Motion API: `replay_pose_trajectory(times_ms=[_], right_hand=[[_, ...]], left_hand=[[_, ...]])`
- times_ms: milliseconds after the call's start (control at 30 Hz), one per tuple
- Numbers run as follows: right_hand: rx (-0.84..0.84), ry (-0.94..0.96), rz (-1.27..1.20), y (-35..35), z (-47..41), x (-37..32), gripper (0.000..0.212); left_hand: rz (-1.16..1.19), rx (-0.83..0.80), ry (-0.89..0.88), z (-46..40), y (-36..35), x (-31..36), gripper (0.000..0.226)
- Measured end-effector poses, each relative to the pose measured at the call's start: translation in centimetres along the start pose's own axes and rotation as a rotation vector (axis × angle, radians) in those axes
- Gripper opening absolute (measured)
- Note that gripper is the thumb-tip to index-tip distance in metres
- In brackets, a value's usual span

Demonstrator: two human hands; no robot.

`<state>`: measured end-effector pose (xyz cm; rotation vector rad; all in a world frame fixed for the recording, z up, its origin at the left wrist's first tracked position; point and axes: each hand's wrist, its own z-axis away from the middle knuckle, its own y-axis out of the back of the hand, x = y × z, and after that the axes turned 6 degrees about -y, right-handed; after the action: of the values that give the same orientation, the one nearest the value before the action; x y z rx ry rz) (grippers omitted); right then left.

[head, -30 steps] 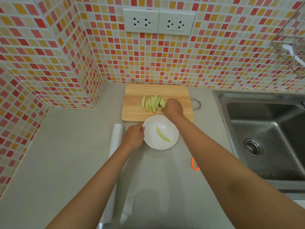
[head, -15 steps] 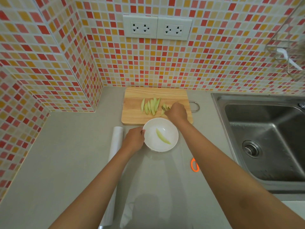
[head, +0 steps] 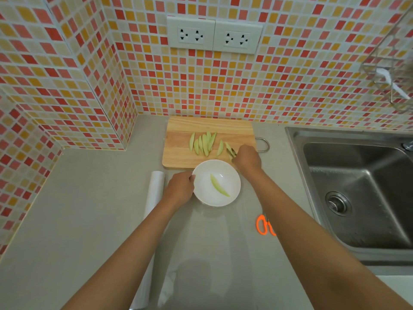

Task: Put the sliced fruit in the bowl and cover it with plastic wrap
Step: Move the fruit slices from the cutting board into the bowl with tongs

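Note:
A white bowl [head: 204, 193] sits on the grey counter just in front of a wooden cutting board [head: 178, 139]. One pale green fruit slice [head: 219, 185] lies inside the bowl. Several more slices [head: 203, 144] lie in a row on the board. My left hand [head: 180, 189] grips the bowl's left rim. My right hand [head: 247, 157] is over the board's right front corner and pinches a fruit slice [head: 230, 149]. A roll of plastic wrap [head: 154, 191] lies left of the bowl, with a clear sheet pulled out across the counter under the bowl.
Orange-handled scissors [head: 262, 224] lie right of the bowl, partly under my right forearm. A steel sink [head: 357, 180] fills the right side. Tiled walls close the back and left. A wire rack [head: 388, 70] hangs at the upper right.
My right hand has drawn a slice away from the row on the board, moving right and toward the bowl. My left hand has stayed on the bowl.

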<state>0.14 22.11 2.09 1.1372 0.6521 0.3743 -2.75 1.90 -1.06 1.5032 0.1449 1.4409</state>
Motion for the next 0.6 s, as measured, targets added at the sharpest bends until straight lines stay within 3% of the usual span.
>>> replay_pose_trajectory(times_ms=[200, 333, 500, 600], right_hand=[[0.015, 0.007, -0.138, 1.1, 0.4, 0.0, 0.037], [-0.099, -0.018, -0.276, 3.2, 3.3, -0.2, 0.040], [-0.312, -0.014, -0.126, 2.2, 8.4, 0.6, 0.030], [-0.320, -0.044, -0.146, 2.2, 8.2, 0.7, 0.031]], left_hand=[[0.005, 0.003, -0.003, -0.1, 0.0, 0.1, 0.035], [-0.001, 0.000, 0.004, -0.3, 0.2, 0.2, 0.035], [-0.003, -0.007, 0.019, -0.6, 0.2, 0.2, 0.035], [-0.007, -0.005, 0.022, -0.6, 0.2, 0.1, 0.035]])
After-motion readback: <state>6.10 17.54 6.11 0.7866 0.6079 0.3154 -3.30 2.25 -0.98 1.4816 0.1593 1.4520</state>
